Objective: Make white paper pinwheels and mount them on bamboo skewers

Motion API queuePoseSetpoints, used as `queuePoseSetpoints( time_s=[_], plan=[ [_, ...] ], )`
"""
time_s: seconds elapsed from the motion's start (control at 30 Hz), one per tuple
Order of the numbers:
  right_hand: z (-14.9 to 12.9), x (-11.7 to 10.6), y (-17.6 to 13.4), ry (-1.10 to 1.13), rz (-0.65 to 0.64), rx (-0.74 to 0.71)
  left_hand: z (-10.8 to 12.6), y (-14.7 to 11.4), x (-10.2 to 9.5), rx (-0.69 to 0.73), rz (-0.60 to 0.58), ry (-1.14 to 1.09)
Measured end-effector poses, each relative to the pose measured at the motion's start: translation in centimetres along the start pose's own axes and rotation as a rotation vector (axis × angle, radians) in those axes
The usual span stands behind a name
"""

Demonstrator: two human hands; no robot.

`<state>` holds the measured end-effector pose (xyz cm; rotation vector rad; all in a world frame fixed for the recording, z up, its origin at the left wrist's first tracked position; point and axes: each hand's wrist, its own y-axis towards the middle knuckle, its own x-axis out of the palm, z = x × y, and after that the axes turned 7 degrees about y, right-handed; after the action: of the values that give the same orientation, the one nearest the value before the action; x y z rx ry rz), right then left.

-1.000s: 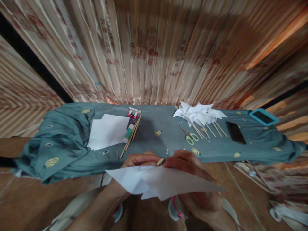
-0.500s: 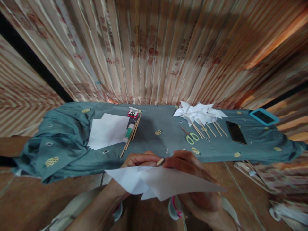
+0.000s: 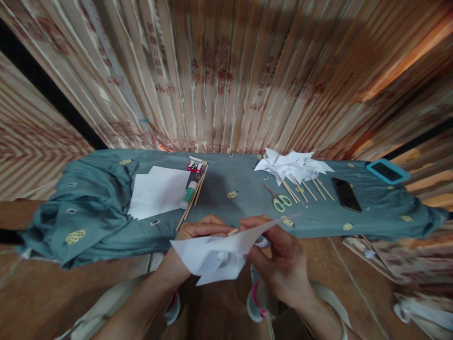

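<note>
A white paper pinwheel (image 3: 221, 259) is in my hands at the table's near edge, its blades facing up toward me. My left hand (image 3: 205, 229) is closed behind the paper, gripping the wooden stick (image 3: 232, 232), whose end pokes out above the paper. My right hand (image 3: 281, 257) has its thumb and fingers around the raised right blade of the pinwheel. By those fingers shows a small pale rounded thing (image 3: 262, 242) that I cannot make out. The paper hides part of both hands' fingers and most of the stick.
On the green cloth (image 3: 244, 174) lie white paper sheets (image 3: 159, 191), a glue stick (image 3: 188, 194), loose wooden sticks (image 3: 200, 186) and a small red box (image 3: 195, 165). Rightward are scissors (image 3: 279, 200), several pinwheels (image 3: 293, 165), a phone (image 3: 347, 194) and a blue-framed device (image 3: 388, 171).
My right hand has shifted from the stick's end down to the pinwheel's right blade, which now tilts upward. The pinwheel's face has turned more toward me. My left hand stays nearly in place.
</note>
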<state>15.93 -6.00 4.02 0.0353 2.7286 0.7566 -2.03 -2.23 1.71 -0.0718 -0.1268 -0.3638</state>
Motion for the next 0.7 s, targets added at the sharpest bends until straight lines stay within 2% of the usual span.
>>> queuePoseSetpoints(
  time_s=[0.17, 0.27, 0.37, 0.47, 0.7],
  plan=[
    [1.6, 0.8, 0.5, 0.157, -0.024, 0.260, 0.0, 0.3, 0.3, -0.086, 0.091, 0.041],
    [2.6, 1.3, 0.9, 0.224, -0.043, 0.344, -0.4, 0.6, 0.7, -0.110, 0.172, -0.026],
    [3.7, 1.6, 1.1, 0.277, -0.039, 0.422, -0.9, 1.0, 0.9, -0.135, 0.196, -0.002],
    [5.0, 1.7, 1.0, 0.266, -0.054, 0.453, -1.4, 1.4, 0.8, -0.130, 0.200, 0.056],
    [6.7, 1.5, 1.1, 0.220, -0.122, 0.433, -3.5, 1.7, 0.6, -0.099, 0.178, 0.012]
  ],
)
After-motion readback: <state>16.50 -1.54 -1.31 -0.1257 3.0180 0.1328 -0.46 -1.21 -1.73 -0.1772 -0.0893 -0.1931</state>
